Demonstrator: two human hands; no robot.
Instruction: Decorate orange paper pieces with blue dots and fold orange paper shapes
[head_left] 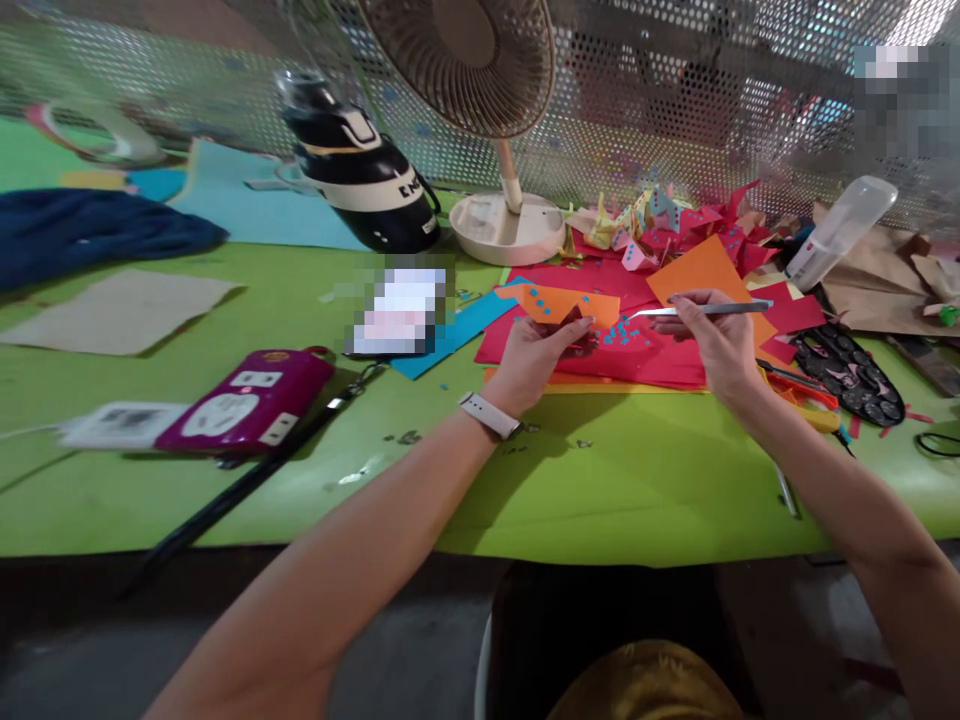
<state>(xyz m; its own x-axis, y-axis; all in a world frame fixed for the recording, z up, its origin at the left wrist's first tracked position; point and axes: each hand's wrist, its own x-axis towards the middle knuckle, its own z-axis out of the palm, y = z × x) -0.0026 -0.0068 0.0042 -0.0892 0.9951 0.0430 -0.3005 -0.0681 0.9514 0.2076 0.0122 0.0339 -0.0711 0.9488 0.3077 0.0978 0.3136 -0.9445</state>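
1. The left hand (pixel 534 357), fingers closed, pinches a blue-dotted orange strip (pixel 566 299) above red paper (pixel 671 362) on the bench (pixel 660 500).
2. The right hand (pixel 718 345) closes around tweezers (pixel 731 309), tips near blue bits (pixel 619 331).

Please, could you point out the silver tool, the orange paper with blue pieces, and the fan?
Silver tool (pixel 724 308): head view, on its handle.
Orange paper with blue pieces (pixel 568 300): head view, on its middle.
Fan (pixel 480 78): head view, on its grille.

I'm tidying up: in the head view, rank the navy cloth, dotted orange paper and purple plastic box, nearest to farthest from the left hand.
1. Dotted orange paper: held in the left hand.
2. Purple plastic box: to its left.
3. Navy cloth: far left.
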